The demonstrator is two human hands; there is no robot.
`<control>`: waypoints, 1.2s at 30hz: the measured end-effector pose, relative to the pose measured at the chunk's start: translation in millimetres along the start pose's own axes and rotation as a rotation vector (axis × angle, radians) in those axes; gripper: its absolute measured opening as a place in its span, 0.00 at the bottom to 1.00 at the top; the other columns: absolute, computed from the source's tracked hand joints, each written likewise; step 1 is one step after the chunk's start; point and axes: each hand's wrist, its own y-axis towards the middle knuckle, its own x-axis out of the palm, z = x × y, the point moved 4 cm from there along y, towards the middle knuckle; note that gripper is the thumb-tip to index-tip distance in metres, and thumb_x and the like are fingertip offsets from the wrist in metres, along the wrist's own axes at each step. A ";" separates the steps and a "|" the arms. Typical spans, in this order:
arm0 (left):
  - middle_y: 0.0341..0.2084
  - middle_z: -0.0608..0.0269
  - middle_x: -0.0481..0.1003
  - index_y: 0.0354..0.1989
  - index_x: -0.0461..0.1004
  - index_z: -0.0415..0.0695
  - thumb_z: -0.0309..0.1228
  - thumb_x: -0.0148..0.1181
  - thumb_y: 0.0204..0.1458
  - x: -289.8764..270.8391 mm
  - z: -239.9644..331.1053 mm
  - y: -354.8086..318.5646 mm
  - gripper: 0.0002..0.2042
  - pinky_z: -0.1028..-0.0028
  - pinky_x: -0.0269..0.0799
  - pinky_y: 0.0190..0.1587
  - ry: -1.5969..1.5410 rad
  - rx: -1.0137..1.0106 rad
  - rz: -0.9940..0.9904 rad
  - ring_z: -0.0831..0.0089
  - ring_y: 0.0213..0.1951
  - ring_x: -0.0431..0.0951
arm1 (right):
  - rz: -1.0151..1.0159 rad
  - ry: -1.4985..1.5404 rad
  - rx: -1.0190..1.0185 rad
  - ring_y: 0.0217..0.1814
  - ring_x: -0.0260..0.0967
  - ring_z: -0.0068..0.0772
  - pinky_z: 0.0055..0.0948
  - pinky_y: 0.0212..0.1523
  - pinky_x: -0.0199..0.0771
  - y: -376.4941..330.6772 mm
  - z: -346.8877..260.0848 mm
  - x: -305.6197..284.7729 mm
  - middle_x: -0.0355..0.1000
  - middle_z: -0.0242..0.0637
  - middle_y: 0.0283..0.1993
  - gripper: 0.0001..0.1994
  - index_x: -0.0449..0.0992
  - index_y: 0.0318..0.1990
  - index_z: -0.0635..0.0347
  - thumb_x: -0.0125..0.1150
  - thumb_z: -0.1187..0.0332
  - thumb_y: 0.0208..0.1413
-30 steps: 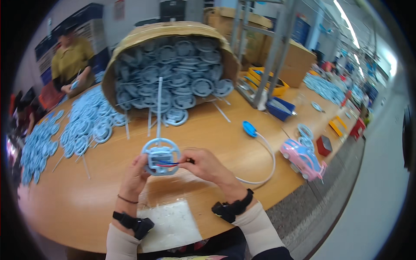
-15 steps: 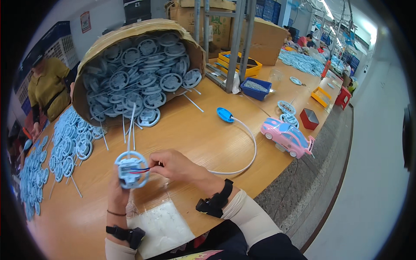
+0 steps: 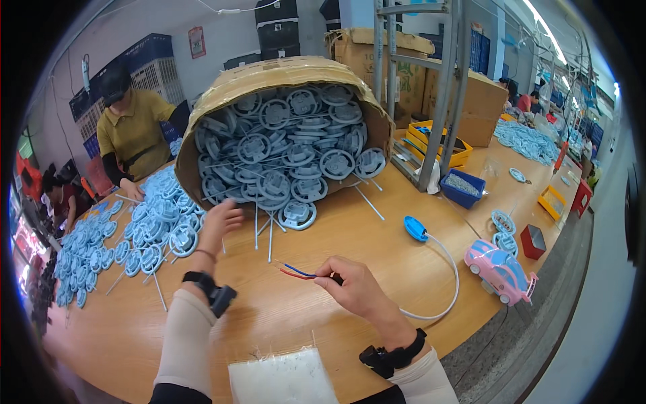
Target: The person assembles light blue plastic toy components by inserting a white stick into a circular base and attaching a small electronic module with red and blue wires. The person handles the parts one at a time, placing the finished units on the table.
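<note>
My right hand (image 3: 350,286) pinches a cable end, from which a blue and red pair of wires (image 3: 296,271) sticks out to the left. A white cable (image 3: 457,283) curves from near my right wrist to a blue oval plastic housing (image 3: 416,229) on the table. My left hand (image 3: 221,227), slightly blurred, is stretched out by the lower left of a tipped carton (image 3: 282,71), fingers apart, with nothing seen in it. Light-blue toy steering wheels (image 3: 274,185) with thin white rods fill the carton.
More steering wheels (image 3: 148,232) are heaped at left, where a person (image 3: 138,128) works. A metal frame (image 3: 441,101), blue bin (image 3: 463,188), pink toy car (image 3: 501,269) and red box (image 3: 533,241) stand right. A clear plastic bag (image 3: 282,377) lies in front of me.
My left hand has let go of the steering wheel and moved toward the carton. The wires in my right hand are now apart from that wheel. The view has shifted left.
</note>
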 end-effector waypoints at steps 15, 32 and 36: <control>0.38 0.53 0.70 0.38 0.70 0.40 0.34 0.64 0.36 156.0 -5.3 -107.7 0.19 0.65 0.68 0.40 1.064 0.734 -0.286 0.55 0.40 0.71 | 0.245 -0.031 0.192 0.24 0.70 0.29 0.25 0.24 0.67 -1.8 37.7 -12.6 0.72 0.42 0.26 0.06 0.71 0.30 0.65 0.57 0.71 0.48; 0.33 0.68 0.73 0.45 0.69 0.40 0.36 0.49 0.56 78.5 7.2 -207.8 0.14 0.78 0.71 0.39 -0.181 -0.101 -0.264 0.80 0.35 0.73 | -0.129 0.494 0.080 0.32 0.65 0.17 0.18 0.31 0.65 -1.9 13.5 27.7 0.69 0.31 0.31 0.08 0.67 0.37 0.64 0.57 0.72 0.52; 0.29 0.69 0.73 0.42 0.71 0.42 0.35 0.50 0.55 66.1 -11.4 -198.3 0.11 0.78 0.72 0.34 -0.271 -0.126 -0.152 0.81 0.29 0.73 | -0.098 0.088 0.041 0.28 0.66 0.21 0.21 0.27 0.64 -3.0 0.7 20.4 0.70 0.33 0.28 0.07 0.70 0.35 0.63 0.58 0.71 0.50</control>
